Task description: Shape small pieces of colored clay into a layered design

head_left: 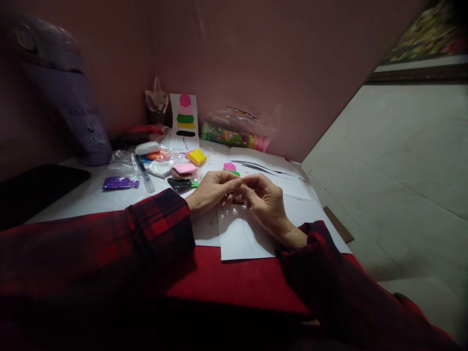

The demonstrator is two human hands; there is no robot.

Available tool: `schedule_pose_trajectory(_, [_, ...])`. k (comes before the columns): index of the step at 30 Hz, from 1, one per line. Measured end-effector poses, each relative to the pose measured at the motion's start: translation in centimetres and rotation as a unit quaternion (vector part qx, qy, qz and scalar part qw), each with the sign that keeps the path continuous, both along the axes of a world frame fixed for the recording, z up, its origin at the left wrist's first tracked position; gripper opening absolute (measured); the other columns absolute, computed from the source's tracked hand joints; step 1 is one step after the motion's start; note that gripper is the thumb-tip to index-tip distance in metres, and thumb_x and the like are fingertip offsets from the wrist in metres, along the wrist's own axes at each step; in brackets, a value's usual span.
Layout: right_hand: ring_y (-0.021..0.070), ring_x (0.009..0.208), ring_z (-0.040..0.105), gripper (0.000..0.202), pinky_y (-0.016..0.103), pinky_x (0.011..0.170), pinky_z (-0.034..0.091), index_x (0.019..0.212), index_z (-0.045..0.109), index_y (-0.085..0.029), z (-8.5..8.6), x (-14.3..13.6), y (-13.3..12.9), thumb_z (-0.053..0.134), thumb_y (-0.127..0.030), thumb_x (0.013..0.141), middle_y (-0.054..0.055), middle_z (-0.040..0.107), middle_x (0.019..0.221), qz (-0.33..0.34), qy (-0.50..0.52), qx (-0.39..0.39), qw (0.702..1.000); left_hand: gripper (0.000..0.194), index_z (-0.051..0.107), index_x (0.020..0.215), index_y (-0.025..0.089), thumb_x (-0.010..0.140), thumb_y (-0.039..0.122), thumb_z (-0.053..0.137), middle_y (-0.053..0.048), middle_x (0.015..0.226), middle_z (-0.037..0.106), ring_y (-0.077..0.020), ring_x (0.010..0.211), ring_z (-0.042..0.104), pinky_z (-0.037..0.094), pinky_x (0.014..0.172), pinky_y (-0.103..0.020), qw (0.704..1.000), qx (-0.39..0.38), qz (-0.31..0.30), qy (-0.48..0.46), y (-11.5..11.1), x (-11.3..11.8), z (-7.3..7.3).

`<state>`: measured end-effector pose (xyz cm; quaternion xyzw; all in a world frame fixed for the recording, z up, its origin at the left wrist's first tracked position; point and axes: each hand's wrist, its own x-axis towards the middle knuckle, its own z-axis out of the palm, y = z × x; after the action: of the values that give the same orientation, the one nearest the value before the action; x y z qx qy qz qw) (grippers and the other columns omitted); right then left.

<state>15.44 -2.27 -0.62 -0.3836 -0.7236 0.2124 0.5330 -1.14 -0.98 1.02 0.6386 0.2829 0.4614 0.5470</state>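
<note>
My left hand [215, 191] and my right hand [266, 202] meet fingertip to fingertip above a white sheet of paper [241, 239]. Between and below the fingers a small brown piece [239, 199] shows, mostly covered by them. The fingers of both hands are closed around it. Just behind the hands, pink and green patches [230, 167] lie on the paper. To the left are a yellow clay block [196, 156], a pink clay packet [185, 168] and a black packet [179, 184].
A purple packet [120, 183], a pen [145, 174] and white packets [148, 148] lie further left. A card with coloured bands [185, 118] leans at the wall beside a bagged tube [234, 136]. At left stands a large purple bottle [78, 97].
</note>
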Motion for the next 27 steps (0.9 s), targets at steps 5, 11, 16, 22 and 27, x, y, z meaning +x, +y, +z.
schedule_pose_trajectory(5, [0.0158,0.070,0.061,0.006,0.029,0.060,0.049,0.093,0.064,-0.021,0.3,-0.1,-0.2,0.064,-0.024,0.088,0.001,0.066,0.079,-0.004,-0.026,0.000,1.000,0.043,0.067,0.081,0.009,0.077,0.052,0.072,-0.001,0.062,0.060,-0.0075,0.045,0.048,0.037,0.042,-0.020,1.000,0.003,-0.005,0.007,0.4,-0.1,-0.4])
schedule_pose_trajectory(11, [0.0152,0.071,0.060,0.005,0.030,0.064,0.049,0.091,0.064,-0.020,1.0,-0.3,-0.6,0.063,-0.017,0.086,0.002,0.066,0.082,-0.025,-0.073,0.032,0.996,0.046,0.066,0.081,0.008,0.078,0.055,0.069,0.000,0.058,0.057,-0.0073,0.044,0.048,0.036,0.043,-0.020,1.000,0.008,-0.014,0.017,0.5,-0.1,-0.6])
schedule_pose_trajectory(16, [0.0151,0.070,0.059,0.004,0.031,0.066,0.048,0.090,0.064,-0.020,1.2,-0.3,-0.6,0.063,-0.017,0.087,0.001,0.067,0.081,-0.035,-0.103,0.037,0.993,0.054,0.063,0.094,0.008,0.074,0.058,0.072,0.000,0.061,0.059,-0.0083,0.043,0.050,0.038,0.041,-0.020,1.000,0.004,-0.005,0.004,0.5,-0.1,-0.6])
schedule_pose_trajectory(22, [0.0161,0.071,0.060,0.003,0.031,0.065,0.049,0.089,0.065,-0.020,1.0,-0.2,-0.5,0.062,-0.018,0.089,0.002,0.067,0.081,-0.027,-0.098,0.049,0.994,0.049,0.062,0.093,0.010,0.078,0.056,0.070,0.001,0.059,0.058,-0.0077,0.042,0.049,0.038,0.041,-0.020,1.000,0.004,-0.012,-0.003,0.3,0.0,-0.4])
schedule_pose_trajectory(27, [0.0160,0.071,0.060,0.004,0.032,0.067,0.048,0.089,0.066,-0.019,0.9,-0.2,-0.5,0.063,-0.017,0.089,0.002,0.067,0.081,-0.034,-0.112,0.078,0.990,0.044,0.062,0.079,0.011,0.080,0.054,0.069,0.001,0.059,0.057,-0.0065,0.042,0.046,0.035,0.040,-0.019,1.000,0.010,-0.014,0.002,0.0,0.2,-0.2])
